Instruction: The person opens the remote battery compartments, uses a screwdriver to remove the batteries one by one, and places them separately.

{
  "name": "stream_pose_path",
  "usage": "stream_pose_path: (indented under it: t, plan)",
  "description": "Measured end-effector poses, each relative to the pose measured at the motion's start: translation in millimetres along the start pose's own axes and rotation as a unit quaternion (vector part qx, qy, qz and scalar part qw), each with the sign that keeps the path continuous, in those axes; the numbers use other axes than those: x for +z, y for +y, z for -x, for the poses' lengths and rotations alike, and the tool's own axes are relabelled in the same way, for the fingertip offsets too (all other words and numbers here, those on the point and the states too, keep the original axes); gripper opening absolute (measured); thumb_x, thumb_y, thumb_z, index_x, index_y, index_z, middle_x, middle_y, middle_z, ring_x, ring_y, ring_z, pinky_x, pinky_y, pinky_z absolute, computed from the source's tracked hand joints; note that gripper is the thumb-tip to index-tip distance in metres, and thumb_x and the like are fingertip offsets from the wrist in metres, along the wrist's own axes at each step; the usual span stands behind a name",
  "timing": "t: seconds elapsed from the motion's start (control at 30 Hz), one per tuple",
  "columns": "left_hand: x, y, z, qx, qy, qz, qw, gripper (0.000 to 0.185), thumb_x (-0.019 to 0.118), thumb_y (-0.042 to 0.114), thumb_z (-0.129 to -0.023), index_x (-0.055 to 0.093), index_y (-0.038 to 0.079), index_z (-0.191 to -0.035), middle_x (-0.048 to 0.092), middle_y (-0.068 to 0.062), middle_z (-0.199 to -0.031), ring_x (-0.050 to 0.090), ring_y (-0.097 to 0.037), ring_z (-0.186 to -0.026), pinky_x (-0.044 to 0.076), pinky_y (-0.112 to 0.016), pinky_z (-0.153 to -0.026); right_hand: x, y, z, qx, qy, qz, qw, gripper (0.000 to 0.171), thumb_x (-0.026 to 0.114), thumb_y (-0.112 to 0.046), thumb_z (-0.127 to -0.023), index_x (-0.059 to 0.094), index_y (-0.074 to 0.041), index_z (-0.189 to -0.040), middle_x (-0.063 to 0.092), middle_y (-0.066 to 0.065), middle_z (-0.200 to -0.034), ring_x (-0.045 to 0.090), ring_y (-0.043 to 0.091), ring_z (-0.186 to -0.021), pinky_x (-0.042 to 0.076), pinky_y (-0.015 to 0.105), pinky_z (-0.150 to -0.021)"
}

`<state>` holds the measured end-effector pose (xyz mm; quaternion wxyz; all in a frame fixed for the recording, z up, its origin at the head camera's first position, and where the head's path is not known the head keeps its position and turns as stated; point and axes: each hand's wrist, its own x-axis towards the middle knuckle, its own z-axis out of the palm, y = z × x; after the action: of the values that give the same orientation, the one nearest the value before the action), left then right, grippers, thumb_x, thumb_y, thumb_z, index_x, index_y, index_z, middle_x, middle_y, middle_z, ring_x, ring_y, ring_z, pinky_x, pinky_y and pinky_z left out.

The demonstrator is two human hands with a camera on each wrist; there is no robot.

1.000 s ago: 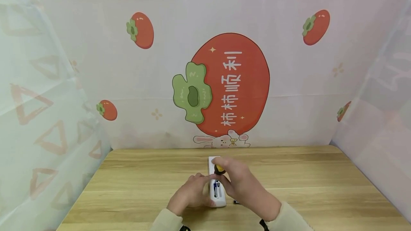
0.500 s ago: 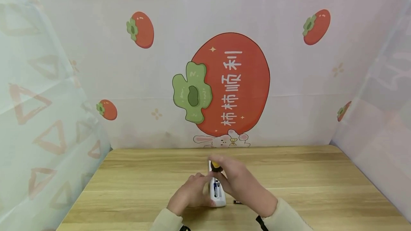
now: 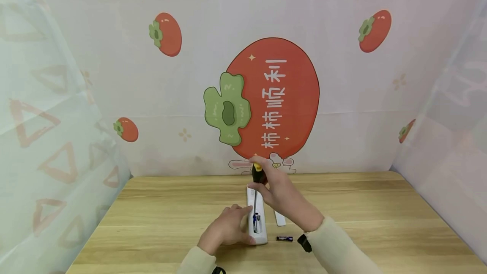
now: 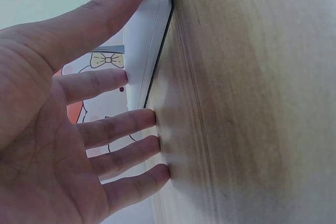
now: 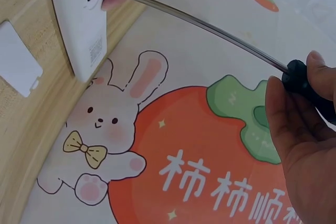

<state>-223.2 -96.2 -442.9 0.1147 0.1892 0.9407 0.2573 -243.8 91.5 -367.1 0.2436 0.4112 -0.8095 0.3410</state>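
A white remote control (image 3: 260, 238) lies on the table with its battery compartment facing up. Inside that compartment sits a blue battery (image 3: 255, 224). My left hand (image 3: 229, 226) rests against the remote's left side, with thumb and index finger touching it; its other fingertips meet the tabletop in the left wrist view. My right hand (image 3: 283, 198) grips the dark-and-yellow handle of a screwdriver (image 3: 258, 176). The metal shaft (image 5: 205, 24) runs down into the compartment, its tip at the battery's far end; the exact contact is too small to tell.
Right of the remote, a loose battery (image 3: 284, 239) lies on the wooden table (image 3: 171, 206). The white battery cover (image 3: 280, 219) lies just beyond it, partly hidden by my right hand. A patterned cloth (image 3: 190, 75) hangs behind the table.
My right hand has risen and moved away from me with the screwdriver, exposing its shaft, the cover and the whole loose battery. My left hand and the remote keep their places.
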Motion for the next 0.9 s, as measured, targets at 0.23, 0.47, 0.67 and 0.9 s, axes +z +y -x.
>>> stream_pose_path:
  t: [0.23,0.47,0.67,0.9]
  plan:
    - [0.8,-0.6,-0.7,0.013,0.006,-0.018,0.9997,0.087,0.092,0.037,-0.072,0.056,0.006,-0.145,0.059,-0.017,-0.128,0.054,-0.035,-0.112,0.049,-0.054,-0.095,-2.0,5.6,-6.3,0.036,-0.002,-0.001,0.999,0.069,0.079,-0.004,-0.087,0.037,-0.01,-0.141,0.058,0.001,-0.086,0.062,0.011,-0.072,0.056,0.024,-0.068]
    - [1.7,-0.8,-0.2,0.016,0.006,-0.022,0.9996,0.087,0.092,0.038,-0.073,0.055,0.006,-0.145,0.059,-0.017,-0.128,0.054,-0.035,-0.112,0.049,-0.053,-0.095,-1.4,4.6,-5.6,0.061,-0.011,0.003,0.998,0.069,0.078,-0.005,-0.087,0.037,-0.012,-0.142,0.057,-0.001,-0.087,0.059,0.01,-0.072,0.055,0.023,-0.066]
    - [0.3,-0.2,0.7,0.011,0.004,-0.022,0.9997,0.086,0.092,0.037,-0.073,0.055,0.007,-0.145,0.059,-0.017,-0.128,0.054,-0.035,-0.112,0.05,-0.053,-0.094,-0.2,-4.3,2.3,0.025,-0.01,0.009,1.0,0.07,0.079,-0.006,-0.087,0.037,-0.013,-0.142,0.058,0.002,-0.092,0.062,0.01,-0.075,0.056,0.021,-0.068]
    - [0.4,0.2,-0.6,0.001,0.001,-0.017,0.9999,0.086,0.092,0.037,-0.073,0.056,0.008,-0.145,0.059,-0.016,-0.127,0.054,-0.035,-0.114,0.05,-0.055,-0.095,2.4,-10.3,14.8,-0.033,0.008,0.033,0.999,0.067,0.082,-0.004,-0.084,0.043,-0.011,-0.138,0.059,0.0,-0.089,0.063,0.01,-0.075,0.056,0.021,-0.069]
